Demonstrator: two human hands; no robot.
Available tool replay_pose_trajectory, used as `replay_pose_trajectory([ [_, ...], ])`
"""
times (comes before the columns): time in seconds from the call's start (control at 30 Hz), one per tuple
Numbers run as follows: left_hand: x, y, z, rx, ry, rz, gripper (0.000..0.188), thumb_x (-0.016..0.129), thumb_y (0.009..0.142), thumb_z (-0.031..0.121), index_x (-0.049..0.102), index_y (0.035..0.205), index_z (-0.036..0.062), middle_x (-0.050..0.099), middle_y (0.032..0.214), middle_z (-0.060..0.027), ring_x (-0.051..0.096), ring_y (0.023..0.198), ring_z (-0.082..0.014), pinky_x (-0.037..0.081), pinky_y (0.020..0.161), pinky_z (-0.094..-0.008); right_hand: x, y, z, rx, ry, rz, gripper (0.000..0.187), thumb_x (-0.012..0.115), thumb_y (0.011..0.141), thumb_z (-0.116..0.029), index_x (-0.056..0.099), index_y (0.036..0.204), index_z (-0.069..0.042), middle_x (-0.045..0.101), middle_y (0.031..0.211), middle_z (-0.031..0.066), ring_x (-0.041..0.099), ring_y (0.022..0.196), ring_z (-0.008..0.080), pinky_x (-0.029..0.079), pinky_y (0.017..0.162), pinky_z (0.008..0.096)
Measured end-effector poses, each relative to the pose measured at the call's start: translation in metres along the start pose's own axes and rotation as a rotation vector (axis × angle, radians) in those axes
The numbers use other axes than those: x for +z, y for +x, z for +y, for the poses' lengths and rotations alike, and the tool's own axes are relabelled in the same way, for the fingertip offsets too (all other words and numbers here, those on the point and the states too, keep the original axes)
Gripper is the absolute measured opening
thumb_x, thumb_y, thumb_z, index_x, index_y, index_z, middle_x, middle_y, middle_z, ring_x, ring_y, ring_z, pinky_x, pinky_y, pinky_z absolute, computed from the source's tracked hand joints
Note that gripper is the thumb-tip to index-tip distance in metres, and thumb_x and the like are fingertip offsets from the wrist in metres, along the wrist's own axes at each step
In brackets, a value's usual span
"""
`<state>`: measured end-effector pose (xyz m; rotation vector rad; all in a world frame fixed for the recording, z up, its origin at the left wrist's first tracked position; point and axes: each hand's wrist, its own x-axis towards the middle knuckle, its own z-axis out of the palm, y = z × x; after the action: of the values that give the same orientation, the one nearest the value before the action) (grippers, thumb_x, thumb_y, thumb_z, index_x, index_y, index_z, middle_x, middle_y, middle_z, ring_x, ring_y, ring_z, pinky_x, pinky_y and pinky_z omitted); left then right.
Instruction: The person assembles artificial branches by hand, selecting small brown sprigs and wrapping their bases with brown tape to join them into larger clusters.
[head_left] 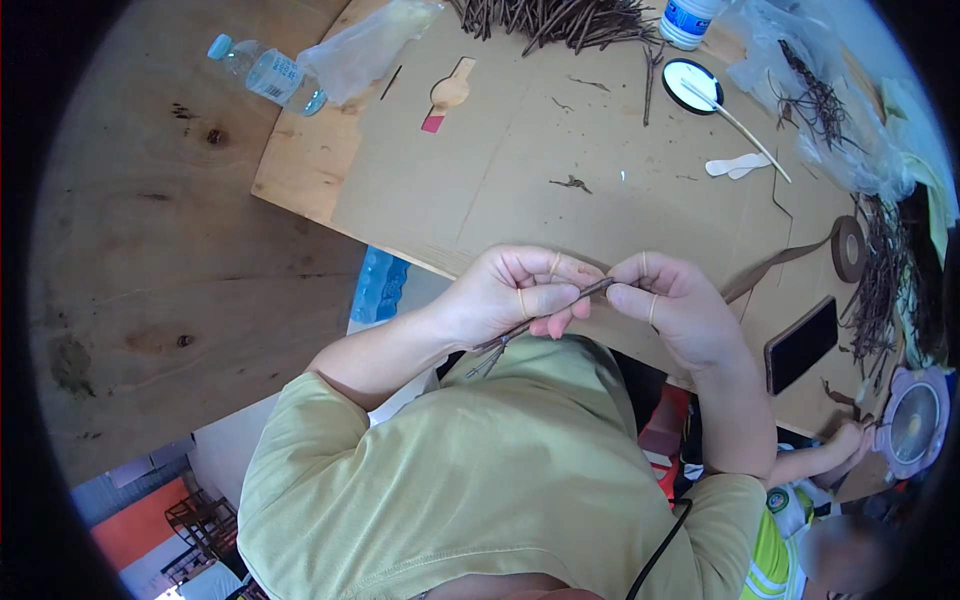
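A thin brown artificial-looking twig [515,333] with a forked lower end lies slantwise in front of my shirt. My left hand [500,292] is closed round its middle, thumb on top. The upper tip is pinched between thumb and forefinger of my right hand [672,300], so the two hands almost meet. Pale bands circle a thumb and forefinger on both hands. Beside my right wrist a strip of brown tape runs from a tape roll [849,248] and passes behind that hand; whether it reaches the twig is hidden.
Cardboard [420,190] covers the table. A heap of brown twigs [560,22] lies at the far edge, near a white dish [692,86] with a stick. A phone [801,345] lies at right. A water bottle [268,75] lies far left. Another person's hand [848,442] touches a purple fan [912,422].
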<state>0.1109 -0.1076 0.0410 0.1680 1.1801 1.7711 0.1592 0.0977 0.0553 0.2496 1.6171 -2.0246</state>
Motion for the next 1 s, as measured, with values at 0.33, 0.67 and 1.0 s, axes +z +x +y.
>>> replay_pose_trajectory([
  [0.33, 0.007, 0.002, -0.004, 0.048, 0.013, 0.099, 0.026, 0.057, 0.082, 0.005, 0.055, 0.108, 0.0006, 0.062, 0.086, -0.0049, 0.056, 0.066, -0.0057, 0.045, 0.058, -0.0177, 0.004, 0.000, 0.012, -0.062, 0.177, 0.104, 0.012, 0.055, 0.081, -0.007, 0.058, 0.089, 0.002, 0.059, 0.082, 0.0037, 0.052, 0.076, 0.0084, 0.041, 0.072, 0.0223],
  [0.67, 0.008, 0.006, -0.013, 0.067, -0.044, 0.115, 0.025, 0.058, 0.079, -0.004, 0.056, 0.104, 0.0011, 0.059, 0.093, -0.0027, 0.055, 0.083, -0.0056, 0.046, 0.074, -0.0198, 0.004, -0.003, 0.006, -0.020, 0.187, 0.131, 0.016, 0.055, 0.079, -0.006, 0.058, 0.092, 0.003, 0.058, 0.083, 0.0039, 0.052, 0.076, 0.0086, 0.041, 0.071, 0.0222],
  [1.0, 0.017, 0.011, -0.009, 0.081, 0.071, 0.090, 0.032, 0.055, 0.082, 0.000, 0.048, 0.113, -0.0007, 0.057, 0.091, -0.0034, 0.054, 0.080, -0.0066, 0.045, 0.073, -0.0188, 0.007, -0.002, 0.002, -0.102, 0.036, 0.167, 0.014, 0.054, 0.083, -0.005, 0.058, 0.093, 0.003, 0.059, 0.084, 0.0043, 0.053, 0.076, 0.0078, 0.043, 0.069, 0.0211],
])
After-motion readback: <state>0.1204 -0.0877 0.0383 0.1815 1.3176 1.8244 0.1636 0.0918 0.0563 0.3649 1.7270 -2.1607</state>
